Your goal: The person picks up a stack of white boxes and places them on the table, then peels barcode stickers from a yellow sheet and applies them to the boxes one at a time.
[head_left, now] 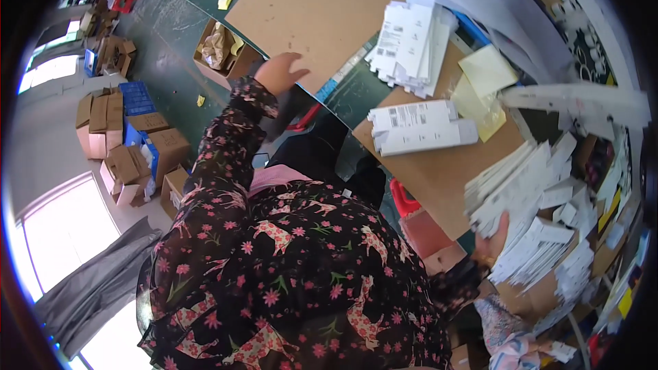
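My left hand [279, 74] hovers by the near edge of a large brown board [308, 20], thumb and fingers apart, holding nothing. Off to the right, my right hand [491, 238] grips the near edge of a fanned stack of flat white cartons [510, 185]; some of its fingers are hidden. Between the hands, a small pile of white cartons [421, 127] rests on a second brown board [418, 171]. Farther back lies another stack of printed white cartons [411, 44]. Yellow sheets [486, 72] lie beside these piles.
More flat cartons [534, 250] crowd the right side, near another person's patterned sleeve [500, 322]. An open cardboard box [223, 55] with crumpled brown paper stands left of the table. Red containers [415, 216] sit below the table edge. Boxes [127, 171] line the left wall.
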`<state>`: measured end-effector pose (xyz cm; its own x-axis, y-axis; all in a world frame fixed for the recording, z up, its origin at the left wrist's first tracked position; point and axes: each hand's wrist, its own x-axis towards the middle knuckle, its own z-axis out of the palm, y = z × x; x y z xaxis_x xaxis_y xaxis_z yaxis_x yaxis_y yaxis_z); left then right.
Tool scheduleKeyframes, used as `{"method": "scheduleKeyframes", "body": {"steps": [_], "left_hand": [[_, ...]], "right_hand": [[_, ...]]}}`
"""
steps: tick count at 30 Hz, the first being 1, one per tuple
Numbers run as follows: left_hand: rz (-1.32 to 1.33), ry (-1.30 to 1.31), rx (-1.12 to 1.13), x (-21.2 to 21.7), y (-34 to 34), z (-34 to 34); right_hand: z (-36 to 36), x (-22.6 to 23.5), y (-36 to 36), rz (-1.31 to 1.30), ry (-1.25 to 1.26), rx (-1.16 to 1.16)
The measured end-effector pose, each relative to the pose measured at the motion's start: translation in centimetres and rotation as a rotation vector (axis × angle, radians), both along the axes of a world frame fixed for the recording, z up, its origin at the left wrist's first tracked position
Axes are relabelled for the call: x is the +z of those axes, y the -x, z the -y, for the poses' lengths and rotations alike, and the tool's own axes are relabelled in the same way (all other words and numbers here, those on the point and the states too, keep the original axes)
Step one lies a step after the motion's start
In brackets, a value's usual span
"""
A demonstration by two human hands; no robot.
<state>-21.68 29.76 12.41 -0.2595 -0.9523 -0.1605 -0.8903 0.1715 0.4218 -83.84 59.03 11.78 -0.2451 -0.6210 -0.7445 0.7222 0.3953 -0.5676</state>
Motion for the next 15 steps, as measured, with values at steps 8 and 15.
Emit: {"method": "scheduleKeyframes", "body": {"steps": [8,15], "left_hand": [[0.205,-0.169,-0.071,-5.0,-11.3,9.9],[0.47,-0.547,-0.332,-8.5,-13.7,20.8]], "right_hand": [[2.4,5.3,-13.0,-0.093,0.211,0.029],[15.3,8.4,-26.7,-0.128,0.392,0.027]]}}
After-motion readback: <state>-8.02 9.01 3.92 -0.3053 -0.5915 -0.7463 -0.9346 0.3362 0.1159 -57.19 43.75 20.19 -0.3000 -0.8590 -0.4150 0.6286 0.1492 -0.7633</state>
